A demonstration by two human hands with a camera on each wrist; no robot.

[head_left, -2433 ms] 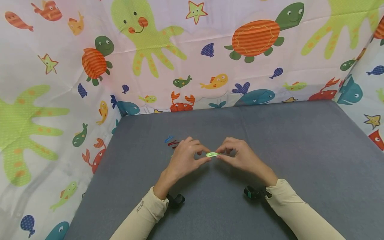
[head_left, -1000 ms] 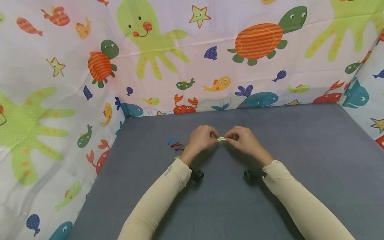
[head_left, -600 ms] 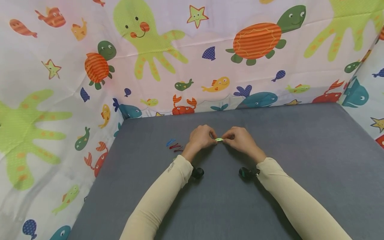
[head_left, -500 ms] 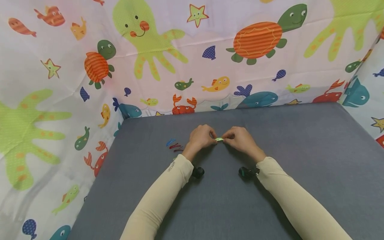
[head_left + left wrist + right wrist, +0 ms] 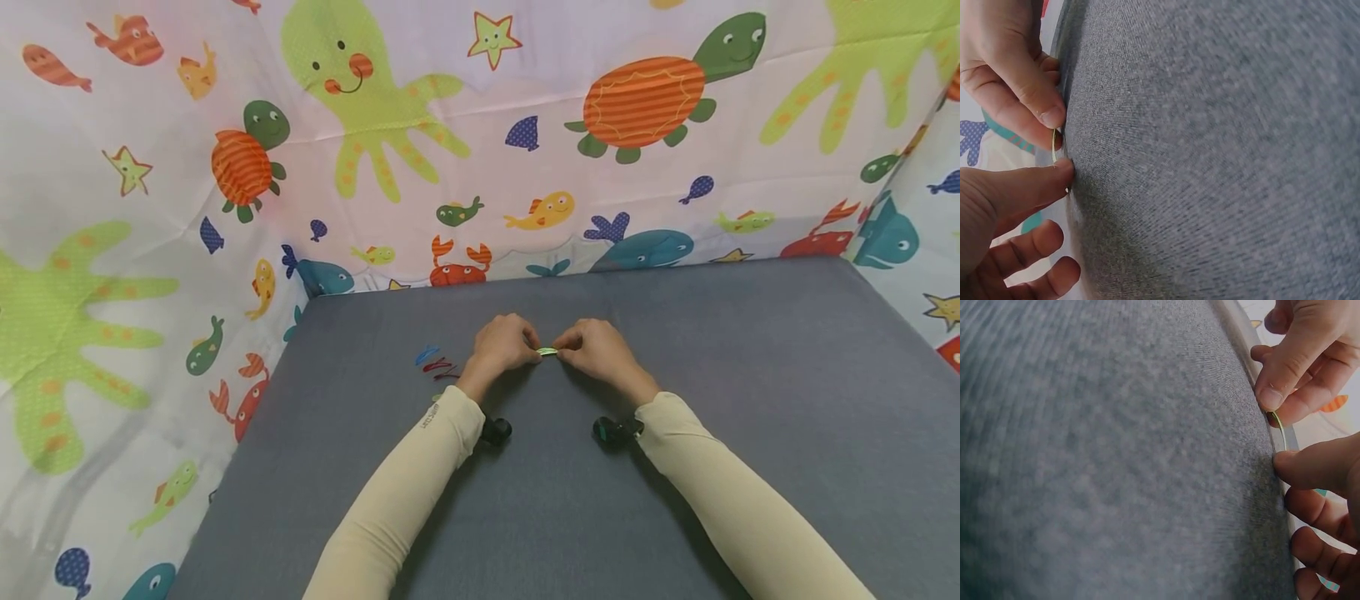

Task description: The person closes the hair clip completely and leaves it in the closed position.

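At either end of the slim, curved green clip [image 5: 547, 352], thumb and finger pinch its glossy shape: the left hand [image 5: 504, 343] has its grip closed on one tip, the right hand [image 5: 603, 350] on the other. Below the clip spreads the table [image 5: 540, 508], covered in matte grey, finely ribbed cloth [image 5: 1222, 150]; whether clip and cloth touch, I cannot tell. Left of the clip lie a looped blue clip [image 5: 427, 356] and thin red clips [image 5: 437, 365]. Nearer the wearer run smooth beige sleeves [image 5: 405, 487]; beyond the clip hangs creased, sea-patterned fabric [image 5: 510, 175].
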